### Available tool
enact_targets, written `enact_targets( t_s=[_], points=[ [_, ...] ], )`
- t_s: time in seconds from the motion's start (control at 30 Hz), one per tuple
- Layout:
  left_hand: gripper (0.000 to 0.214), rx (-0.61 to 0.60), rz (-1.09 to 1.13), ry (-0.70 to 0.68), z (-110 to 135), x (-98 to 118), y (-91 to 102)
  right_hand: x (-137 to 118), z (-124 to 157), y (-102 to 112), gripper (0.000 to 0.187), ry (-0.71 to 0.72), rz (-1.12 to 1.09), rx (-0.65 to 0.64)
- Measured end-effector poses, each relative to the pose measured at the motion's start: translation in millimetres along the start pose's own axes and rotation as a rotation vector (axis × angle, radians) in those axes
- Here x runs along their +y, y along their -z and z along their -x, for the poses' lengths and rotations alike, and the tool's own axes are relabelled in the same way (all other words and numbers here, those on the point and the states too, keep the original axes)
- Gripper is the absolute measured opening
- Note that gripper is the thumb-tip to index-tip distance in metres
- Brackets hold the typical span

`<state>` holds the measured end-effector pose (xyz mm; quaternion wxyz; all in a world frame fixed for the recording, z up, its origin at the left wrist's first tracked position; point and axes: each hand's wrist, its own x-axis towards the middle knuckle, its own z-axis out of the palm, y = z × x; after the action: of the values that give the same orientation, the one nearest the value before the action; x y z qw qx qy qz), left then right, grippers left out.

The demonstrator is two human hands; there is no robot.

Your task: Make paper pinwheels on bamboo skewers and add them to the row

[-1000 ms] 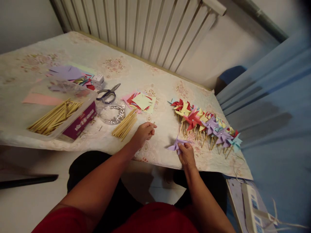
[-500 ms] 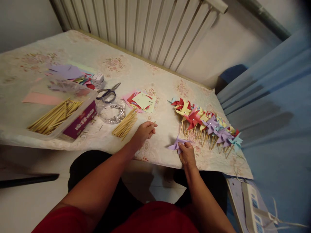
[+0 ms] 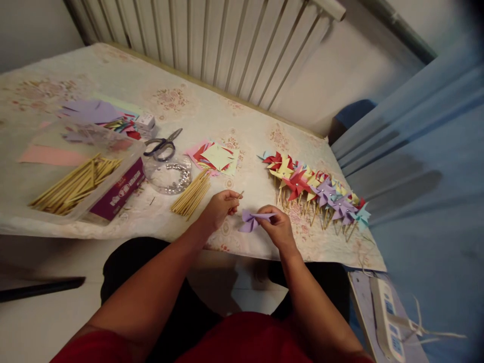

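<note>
My right hand point(image 3: 278, 226) pinches a folded purple paper pinwheel point(image 3: 250, 220) and holds it just above the table's near edge. My left hand point(image 3: 221, 207) is closed in a pinch on a small thin pin point(image 3: 241, 194), a short way left of the pinwheel. A loose bundle of wooden sticks point(image 3: 191, 196) lies just left of my left hand. A row of finished paper pinwheels on sticks point(image 3: 313, 189), red, yellow, purple and teal, lies to the right of my right hand.
A clear round tub of pins point(image 3: 168, 174), scissors point(image 3: 162, 145) and a stack of cut coloured paper squares point(image 3: 215, 156) lie behind my hands. A plastic box of sticks point(image 3: 81, 181) stands at left. A radiator point(image 3: 212, 45) runs behind the table point(image 3: 113, 80). A power strip point(image 3: 385, 312) lies at lower right.
My right hand has lifted the purple pinwheel off the table and carried it left toward my left hand. My left hand has stayed almost in place, still pinched.
</note>
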<state>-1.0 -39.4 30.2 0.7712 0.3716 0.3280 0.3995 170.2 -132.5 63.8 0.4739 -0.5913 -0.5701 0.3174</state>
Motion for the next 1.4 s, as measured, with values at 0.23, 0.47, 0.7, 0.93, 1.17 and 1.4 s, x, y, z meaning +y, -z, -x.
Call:
enact_targets(
  t_s=[0.23,0.47,0.7,0.93,1.17,1.4],
  points=[
    [0.022,-0.085,0.057,0.002,5.5,2.2,1.3,-24.5,-21.2,-17.8,0.011,0.373,0.234,-0.057],
    [0.017,-0.097,0.021,-0.052,3.7,-0.8,2.7,-14.6,-26.9,-22.9,0.012,0.475,0.31,0.021],
    [0.01,-0.109,-0.047,-0.104,9.6,6.8,-0.9,-9.5,-28.4,-25.1,0.013,0.549,0.37,0.078],
    [0.009,-0.15,-0.063,-0.132,8.7,7.0,-1.2,-7.2,-30.0,-26.5,0.006,0.679,0.429,0.161],
    [0.009,-0.155,-0.095,-0.127,9.6,9.8,-1.8,-9.0,-29.6,-28.3,0.009,0.685,0.431,0.178],
    [0.014,-0.126,-0.11,-0.117,9.7,11.9,-2.0,-11.0,-29.9,-26.8,0.011,0.687,0.443,0.137]
  ],
)
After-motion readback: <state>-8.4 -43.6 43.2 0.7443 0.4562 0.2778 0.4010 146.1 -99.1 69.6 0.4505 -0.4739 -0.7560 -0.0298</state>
